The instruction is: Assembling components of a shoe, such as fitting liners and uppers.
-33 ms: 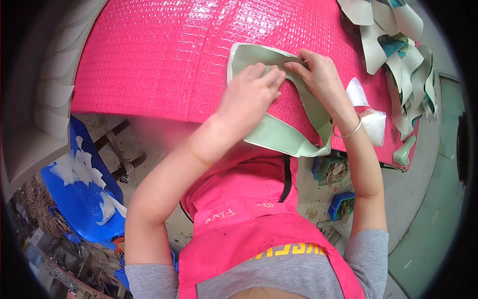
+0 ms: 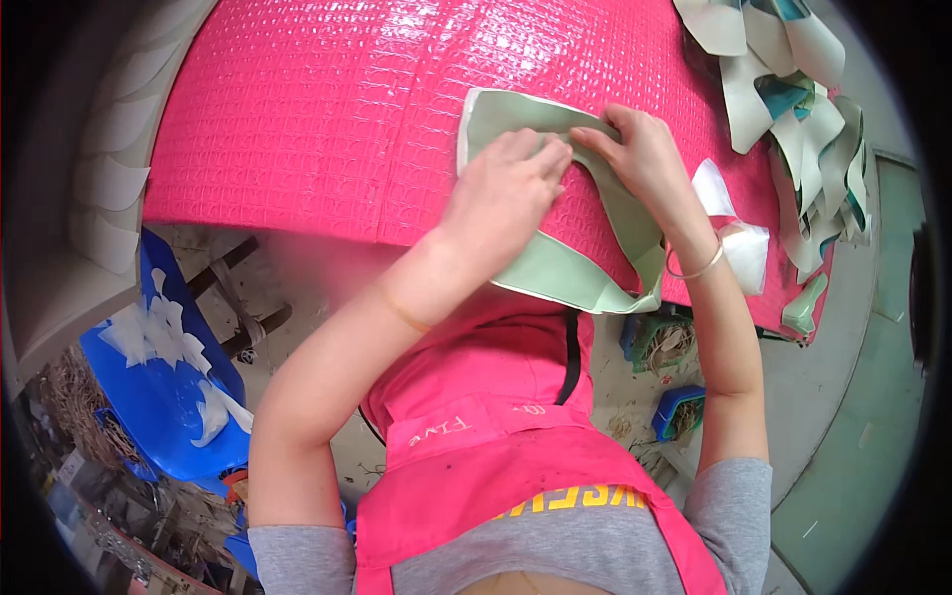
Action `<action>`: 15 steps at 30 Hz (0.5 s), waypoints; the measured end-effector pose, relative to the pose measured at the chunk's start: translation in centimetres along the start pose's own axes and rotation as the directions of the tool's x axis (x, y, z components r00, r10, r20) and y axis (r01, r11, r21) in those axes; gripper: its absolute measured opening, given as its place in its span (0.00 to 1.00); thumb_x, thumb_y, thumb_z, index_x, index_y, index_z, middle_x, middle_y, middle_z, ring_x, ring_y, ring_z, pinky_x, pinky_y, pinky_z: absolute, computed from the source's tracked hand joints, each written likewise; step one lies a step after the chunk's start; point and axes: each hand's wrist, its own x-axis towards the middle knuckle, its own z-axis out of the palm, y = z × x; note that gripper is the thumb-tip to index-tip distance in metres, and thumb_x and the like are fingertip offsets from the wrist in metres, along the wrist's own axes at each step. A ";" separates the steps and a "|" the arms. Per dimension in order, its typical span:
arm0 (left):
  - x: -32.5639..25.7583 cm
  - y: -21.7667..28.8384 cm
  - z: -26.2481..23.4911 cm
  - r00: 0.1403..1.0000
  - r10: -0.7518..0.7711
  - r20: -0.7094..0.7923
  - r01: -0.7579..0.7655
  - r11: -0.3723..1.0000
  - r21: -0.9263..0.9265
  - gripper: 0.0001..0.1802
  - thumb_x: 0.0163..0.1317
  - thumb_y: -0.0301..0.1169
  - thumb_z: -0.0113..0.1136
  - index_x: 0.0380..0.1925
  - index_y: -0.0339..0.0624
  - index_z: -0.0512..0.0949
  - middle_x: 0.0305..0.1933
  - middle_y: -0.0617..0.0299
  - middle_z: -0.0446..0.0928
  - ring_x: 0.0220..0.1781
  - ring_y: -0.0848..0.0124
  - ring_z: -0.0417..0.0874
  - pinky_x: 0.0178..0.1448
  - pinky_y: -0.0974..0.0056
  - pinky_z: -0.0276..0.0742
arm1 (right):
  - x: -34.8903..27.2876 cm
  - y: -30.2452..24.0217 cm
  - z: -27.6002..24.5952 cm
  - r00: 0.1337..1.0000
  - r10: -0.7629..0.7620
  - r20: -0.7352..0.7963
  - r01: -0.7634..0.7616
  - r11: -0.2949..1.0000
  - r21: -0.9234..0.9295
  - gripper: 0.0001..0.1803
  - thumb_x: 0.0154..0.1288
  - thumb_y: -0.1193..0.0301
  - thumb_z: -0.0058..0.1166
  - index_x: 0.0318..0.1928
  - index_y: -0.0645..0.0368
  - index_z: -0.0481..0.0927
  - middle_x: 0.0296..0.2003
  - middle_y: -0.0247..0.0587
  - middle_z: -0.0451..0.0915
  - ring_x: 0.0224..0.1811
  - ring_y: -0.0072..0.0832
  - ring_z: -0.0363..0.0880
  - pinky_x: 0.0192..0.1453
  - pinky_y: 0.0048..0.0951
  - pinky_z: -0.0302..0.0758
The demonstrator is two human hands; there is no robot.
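A pale green, loop-shaped piece with a white edge, which looks like a shoe upper [image 2: 565, 268], lies on the pink-covered table close to my body. My left hand [image 2: 511, 188] rests over its upper left part, fingers close together and pressing on the inner edge. Beside it, my right hand [image 2: 635, 149] pinches the same edge between thumb and bent fingers, with the fingertips of both hands nearly meeting. The left hand and wrist cover part of the upper's left side. Through the loop's opening the pink cover shows.
Several pale uppers with teal lining are heaped [image 2: 793, 119] at the table's right. White scraps [image 2: 744, 253] and a small green piece [image 2: 803, 304] lie nearer. White curved pieces [image 2: 109, 188] line a ledge at left. Below stand a blue chair [image 2: 188, 436] with scraps and blue bins [image 2: 679, 412].
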 end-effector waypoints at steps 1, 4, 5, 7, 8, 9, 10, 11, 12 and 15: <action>0.2 0.2 0.0 0.999 0.035 0.013 -0.036 0.995 0.089 0.19 0.49 0.29 0.56 0.42 0.34 0.72 0.45 0.58 0.72 0.47 0.64 0.71 0.49 0.64 0.72 | -0.1 0.4 -0.8 0.993 0.061 0.101 -0.066 0.997 0.040 0.16 0.51 0.63 0.58 0.25 0.66 0.75 0.17 0.52 0.73 0.21 0.42 0.74 0.26 0.38 0.68; 0.0 0.1 0.5 0.991 0.084 -0.105 -0.066 0.984 0.166 0.18 0.49 0.28 0.56 0.42 0.34 0.72 0.42 0.58 0.72 0.46 0.63 0.71 0.48 0.64 0.72 | -0.3 0.7 -1.6 0.927 0.226 0.301 -0.282 0.946 0.161 0.17 0.51 0.63 0.58 0.24 0.67 0.75 0.15 0.49 0.72 0.18 0.33 0.73 0.25 0.35 0.67; -0.2 -0.8 0.6 0.992 0.091 -0.088 -0.084 0.994 0.076 0.17 0.49 0.28 0.55 0.41 0.33 0.72 0.42 0.59 0.72 0.46 0.63 0.71 0.49 0.64 0.71 | -0.1 0.6 -1.6 0.926 0.233 0.297 -0.282 0.950 0.133 0.17 0.51 0.62 0.58 0.24 0.68 0.75 0.15 0.49 0.72 0.18 0.33 0.73 0.25 0.35 0.67; -0.1 -0.9 0.2 0.993 0.099 -0.069 -0.100 0.995 -0.020 0.17 0.49 0.27 0.55 0.40 0.32 0.73 0.42 0.59 0.71 0.47 0.63 0.71 0.49 0.64 0.71 | -0.2 0.6 -1.6 0.923 0.245 0.296 -0.286 0.952 0.105 0.18 0.50 0.62 0.58 0.24 0.68 0.75 0.15 0.49 0.72 0.18 0.34 0.73 0.25 0.35 0.67; 0.1 -0.5 0.1 0.997 0.072 0.010 -0.072 0.997 -0.011 0.17 0.49 0.27 0.55 0.41 0.33 0.73 0.42 0.60 0.71 0.48 0.64 0.71 0.50 0.65 0.71 | -0.4 0.8 -1.6 0.925 0.245 0.290 -0.269 0.962 0.046 0.18 0.50 0.62 0.58 0.26 0.68 0.75 0.16 0.50 0.72 0.20 0.35 0.74 0.27 0.36 0.68; 0.5 -0.3 0.0 0.995 0.043 0.085 -0.044 0.999 0.004 0.17 0.49 0.28 0.55 0.41 0.34 0.73 0.42 0.60 0.71 0.48 0.64 0.71 0.51 0.65 0.71 | -0.3 0.9 -1.7 0.929 0.240 0.283 -0.246 0.969 -0.015 0.18 0.51 0.62 0.58 0.27 0.69 0.76 0.17 0.51 0.73 0.21 0.36 0.75 0.28 0.36 0.69; 0.5 -0.4 0.3 0.996 0.041 0.081 -0.042 0.999 0.005 0.17 0.49 0.28 0.55 0.41 0.34 0.73 0.42 0.60 0.71 0.48 0.64 0.71 0.51 0.65 0.71 | -0.6 1.0 -1.3 0.930 0.237 0.282 -0.242 0.970 -0.017 0.18 0.51 0.62 0.58 0.27 0.69 0.76 0.17 0.51 0.73 0.21 0.36 0.75 0.28 0.36 0.69; 0.5 -0.5 0.7 0.995 0.097 0.023 -0.099 0.992 0.081 0.18 0.49 0.28 0.55 0.42 0.35 0.73 0.42 0.61 0.71 0.47 0.66 0.71 0.51 0.66 0.71 | -1.3 1.1 -0.7 0.959 0.155 0.237 -0.186 0.976 0.114 0.18 0.51 0.63 0.57 0.29 0.69 0.76 0.18 0.54 0.73 0.23 0.38 0.76 0.30 0.37 0.69; 0.5 -0.4 1.0 0.987 0.161 -0.028 -0.155 0.976 0.155 0.19 0.48 0.29 0.56 0.42 0.37 0.74 0.42 0.62 0.71 0.46 0.67 0.71 0.50 0.66 0.71 | -1.8 1.1 -0.5 0.980 0.084 0.182 -0.127 0.962 0.240 0.18 0.51 0.63 0.57 0.31 0.70 0.76 0.20 0.57 0.74 0.25 0.40 0.77 0.32 0.37 0.69; 0.1 -1.2 0.7 0.990 0.126 -0.057 -0.125 0.992 0.014 0.18 0.48 0.30 0.56 0.42 0.36 0.74 0.40 0.62 0.71 0.46 0.67 0.70 0.50 0.66 0.71 | -1.3 0.7 -1.4 0.950 0.179 0.257 -0.218 0.967 0.134 0.17 0.50 0.64 0.57 0.34 0.69 0.76 0.26 0.60 0.74 0.31 0.46 0.77 0.35 0.38 0.70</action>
